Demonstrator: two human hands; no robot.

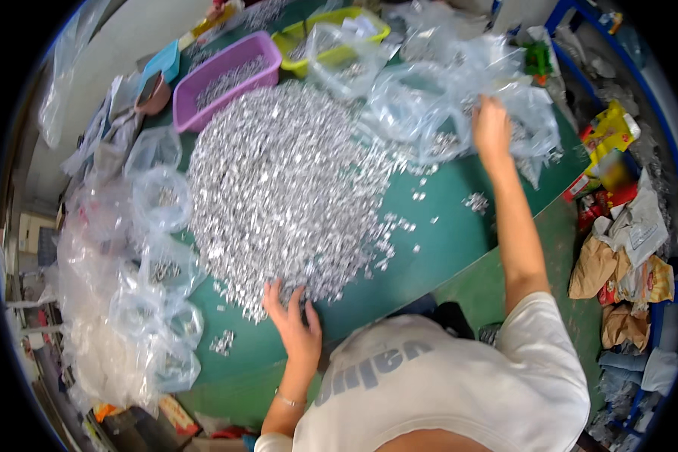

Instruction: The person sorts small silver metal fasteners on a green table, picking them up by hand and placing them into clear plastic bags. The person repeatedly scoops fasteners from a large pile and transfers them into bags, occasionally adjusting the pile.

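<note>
A big heap of small silvery metal pieces (279, 181) covers the middle of the green table. At its near edge my left hand (295, 325) rests with fingers spread, the tips touching the closest pieces. My right hand (492, 129) is stretched out to the far right, above a clear plastic bag (531, 113) with similar pieces in it. Its fingers are bent together and point down; whatever is between them is hidden. Another clear bag (399, 113) with pieces lies just left of that hand. A small cluster of pieces (475, 202) sits on the table below it.
Behind the heap stand a purple basin (196, 113) and a yellow-green basin (380, 32), both with metal pieces inside. Several clear bags (162, 200) line the left side. Another small cluster (222, 343) lies near the front edge. A blue shelf (595, 53) with packages stands at right.
</note>
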